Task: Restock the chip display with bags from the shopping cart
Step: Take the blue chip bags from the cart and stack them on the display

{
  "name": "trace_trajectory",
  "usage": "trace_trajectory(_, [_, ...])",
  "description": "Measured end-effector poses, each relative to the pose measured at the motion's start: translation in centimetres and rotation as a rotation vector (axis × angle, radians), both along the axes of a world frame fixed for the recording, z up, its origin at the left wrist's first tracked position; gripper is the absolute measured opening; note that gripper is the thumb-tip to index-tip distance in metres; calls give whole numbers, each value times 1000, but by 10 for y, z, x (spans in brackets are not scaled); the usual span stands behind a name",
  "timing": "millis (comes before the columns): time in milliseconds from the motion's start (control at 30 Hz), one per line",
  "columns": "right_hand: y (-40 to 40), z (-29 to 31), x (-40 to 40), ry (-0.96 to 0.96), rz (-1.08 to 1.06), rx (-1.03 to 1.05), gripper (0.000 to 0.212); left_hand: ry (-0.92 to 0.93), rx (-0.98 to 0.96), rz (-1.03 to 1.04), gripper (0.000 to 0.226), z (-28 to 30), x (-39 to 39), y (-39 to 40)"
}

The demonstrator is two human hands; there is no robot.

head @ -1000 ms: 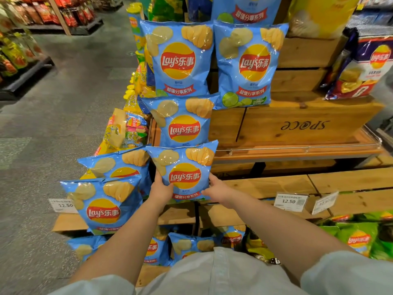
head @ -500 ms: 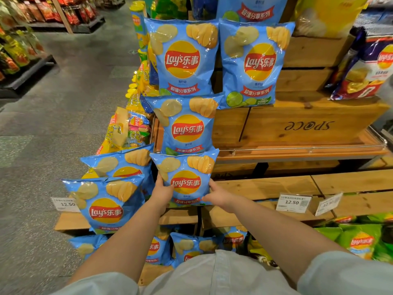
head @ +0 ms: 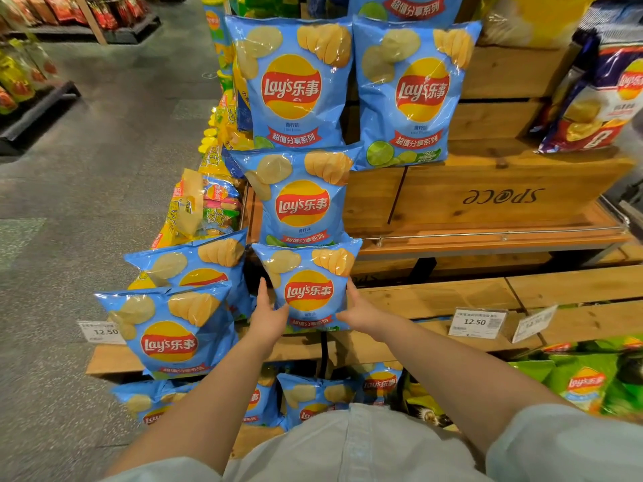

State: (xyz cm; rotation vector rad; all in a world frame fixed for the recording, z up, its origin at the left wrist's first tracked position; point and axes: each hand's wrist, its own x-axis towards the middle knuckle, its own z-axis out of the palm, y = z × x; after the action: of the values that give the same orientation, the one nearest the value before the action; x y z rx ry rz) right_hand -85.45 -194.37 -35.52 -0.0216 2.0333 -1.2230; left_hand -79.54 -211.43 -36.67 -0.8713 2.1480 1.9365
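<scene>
Where the aisle floor [head: 87,168] runs open along the left, there is plenty of room to step back, and the display begins at a stack of blue bags [head: 174,328] leaning on the lowest wooden shelf [head: 435,297], just beside the one being placed. The left hand [head: 266,318] lies flat against the left edge of the held chip bag [head: 308,290], fingers straight and pointing upward, and the right hand [head: 360,309] mirrors it on the right edge; how far the right fingers wrap behind the foil I cannot tell. The bag stands upright on the lower shelf, its top corners just overlapping the bottom of the middle bag [head: 301,200] above. To set it well, I would judge that both palms should ease it back until it leans on the tier behind, its bottom seam planted away from the shelf's front lip, and then let go together so it does not twist. The foil is slick and puffed, so a lopsided release could tip it toward the floor. Rightward, the shelf boards lie bare as far as the price tags [head: 476,323], leaving space for further bags, while the green bags [head: 584,384] crowd the lower right corner.
</scene>
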Motion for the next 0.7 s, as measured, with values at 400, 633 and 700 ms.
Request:
trace_trajectory(400, [-11,-12,16,825,497,601,99,-130,-1331,-735,99,4,-12,12])
trace_trajectory(633, [-15,-20,5,667,551,694,102,-224,-1421,-929,103,-4,-25,-2])
trace_trajectory(700, [-16,-21,-3,649,577,698,99,-225,-1421,-939,104,-6,-29,-6])
